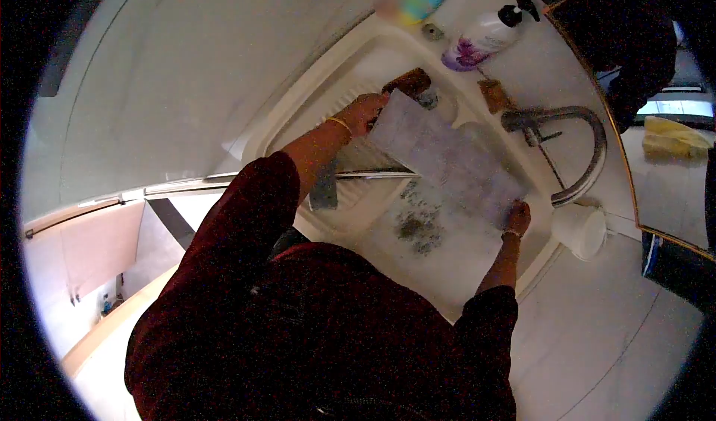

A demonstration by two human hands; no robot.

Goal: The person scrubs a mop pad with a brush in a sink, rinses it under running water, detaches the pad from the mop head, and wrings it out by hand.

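Between my two hands a light grey cloth [447,156] is stretched out above the white sink [272,134]. My left hand [364,114] is closed on its upper left end. At the lower right end, my right hand [517,218] grips the other edge, with its fingers partly hidden. Just past my left hand lies a brown block-like object [409,82], whose kind I cannot make out. Below the cloth, a dark speckled patch [418,223] shows in the basin. A ribbed washboard surface [354,197] forms the sink's left side.
A curved metal faucet [597,141] stands on the right rim, near a white round container [582,231]. Behind the sink are a white pump bottle [481,42] and a yellow-and-blue bottle [426,0]. A gold-edged mirror [664,193] borders the right side.
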